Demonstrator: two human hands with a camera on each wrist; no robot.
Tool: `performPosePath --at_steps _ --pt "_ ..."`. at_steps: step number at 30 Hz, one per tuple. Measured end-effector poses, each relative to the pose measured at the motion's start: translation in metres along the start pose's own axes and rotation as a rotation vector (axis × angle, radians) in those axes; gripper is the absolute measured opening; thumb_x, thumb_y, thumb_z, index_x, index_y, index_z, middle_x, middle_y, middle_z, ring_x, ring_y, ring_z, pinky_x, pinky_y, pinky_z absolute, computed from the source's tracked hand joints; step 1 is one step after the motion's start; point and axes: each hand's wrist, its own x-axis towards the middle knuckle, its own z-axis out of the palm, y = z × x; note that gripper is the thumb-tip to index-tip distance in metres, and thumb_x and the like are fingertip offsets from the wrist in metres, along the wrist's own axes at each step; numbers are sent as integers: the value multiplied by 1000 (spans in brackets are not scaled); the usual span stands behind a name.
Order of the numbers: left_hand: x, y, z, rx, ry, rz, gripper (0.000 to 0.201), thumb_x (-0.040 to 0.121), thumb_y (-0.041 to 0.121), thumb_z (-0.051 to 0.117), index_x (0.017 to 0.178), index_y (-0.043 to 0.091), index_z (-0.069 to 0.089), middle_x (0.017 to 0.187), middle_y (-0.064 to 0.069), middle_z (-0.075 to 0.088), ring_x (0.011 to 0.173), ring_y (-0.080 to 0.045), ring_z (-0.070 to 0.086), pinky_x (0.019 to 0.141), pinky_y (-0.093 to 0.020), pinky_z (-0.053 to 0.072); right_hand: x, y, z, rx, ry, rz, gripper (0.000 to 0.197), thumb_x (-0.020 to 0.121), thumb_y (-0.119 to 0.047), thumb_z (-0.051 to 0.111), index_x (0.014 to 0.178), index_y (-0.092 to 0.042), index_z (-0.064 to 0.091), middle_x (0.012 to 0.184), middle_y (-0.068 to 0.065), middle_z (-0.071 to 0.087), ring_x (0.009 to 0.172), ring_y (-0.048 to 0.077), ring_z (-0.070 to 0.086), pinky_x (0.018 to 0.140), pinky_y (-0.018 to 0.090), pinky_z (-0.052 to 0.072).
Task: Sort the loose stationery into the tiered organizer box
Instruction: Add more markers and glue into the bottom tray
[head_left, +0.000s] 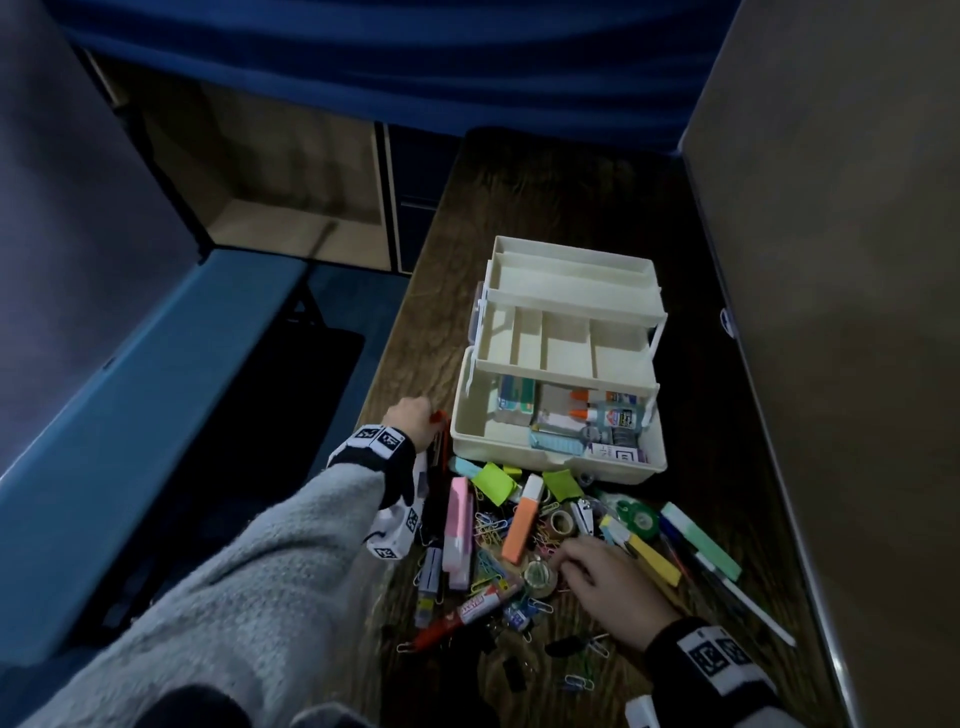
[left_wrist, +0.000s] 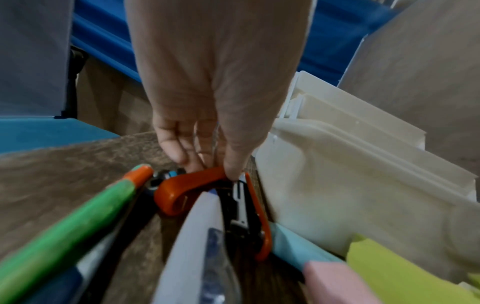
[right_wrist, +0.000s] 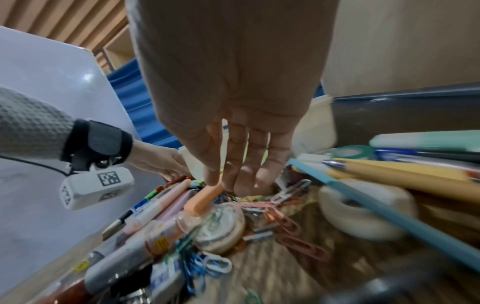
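Note:
The cream tiered organizer box (head_left: 556, 463) stands open on the wooden table, its upper trays empty. It also fills the right of the left wrist view (left_wrist: 337, 185). My left hand (head_left: 423, 415) (left_wrist: 218, 166) is at the box's left side and pinches the orange handle of the scissors (left_wrist: 187, 185). My right hand (head_left: 563, 558) (right_wrist: 233, 181) reaches down with straight fingers. Its fingertips touch the paper clips (right_wrist: 285, 224) beside an orange highlighter (head_left: 522, 525) (right_wrist: 205, 199). A clear tape roll (head_left: 540, 574) lies just below the fingers.
The bottom tier holds glue bottles (head_left: 613, 415) and small boxes. Loose in front lie a pink item (head_left: 460, 525), a red marker (head_left: 467, 608), a yellow highlighter (head_left: 654, 558), a green tape dispenser (head_left: 641, 517) and pens. A grey panel (head_left: 831, 312) walls the right; the table edge runs on the left.

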Motion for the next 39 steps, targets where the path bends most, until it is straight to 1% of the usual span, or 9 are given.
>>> performPosePath --at_steps 9,14,17,21,24,28,31,35,39 --pt "2 -3 -6 -8 45 110 26 91 7 41 115 -2 46 120 -24 53 111 -42 53 91 -46 41 34 -24 -8 11 -3 -139 20 100 -24 39 95 -24 58 100 -11 54 90 9 53 82 32 47" --pt "-22 -8 -40 -302 325 99 17 92 12 48 105 0 51 106 -19 57 96 -36 57 82 -43 44 48 -46 -25 186 233 -222 19 99 -18 45 107 -24 60 109 -14 56 99 -3 51 86 22 45" --pt "-47 0 -53 -530 303 126 17 95 18 50 110 11 55 103 -6 61 89 -20 59 73 -28 47 66 -71 -45 373 374 -211 25 99 -19 46 120 -27 56 106 -18 55 95 -3 54 84 22 51" --pt "-72 22 -41 -531 264 184 14 94 19 49 109 16 49 102 0 55 89 -14 54 78 -26 42 82 -96 -52 412 263 -239 41 98 -31 45 138 -34 40 118 -21 42 105 -4 51 84 15 46" --pt "-79 32 -28 -549 312 165 15 93 21 50 107 16 48 99 0 53 90 -15 52 76 -24 37 86 -99 -42 379 227 -271 41 95 -24 53 134 -30 48 119 -15 45 103 -1 54 90 19 49" --pt "-80 42 -23 -742 324 97 11 86 25 64 94 21 57 93 5 57 86 -10 60 73 -17 49 90 -90 -36 380 283 -152 35 94 -8 54 128 -17 58 121 -3 57 99 5 57 86 8 46" --pt "-80 50 -25 -829 303 83 12 83 25 70 91 23 61 97 3 64 88 -10 63 69 -13 51 98 -84 -41 542 226 -29 29 98 -11 48 122 -17 62 120 1 63 98 9 60 89 24 52" --pt "-84 60 -28 -989 229 124 14 91 22 59 104 19 64 107 0 66 95 -13 65 86 -35 56 107 -87 -54 986 88 99 21 100 -28 45 98 -29 66 99 -5 72 87 6 70 76 25 56" --pt "-88 63 -29 -975 142 208 31 100 22 44 128 19 57 121 3 64 108 -5 59 97 -24 47 124 -88 -59 1004 92 175 16 95 -32 55 95 -21 67 95 4 73 86 13 70 72 28 59"
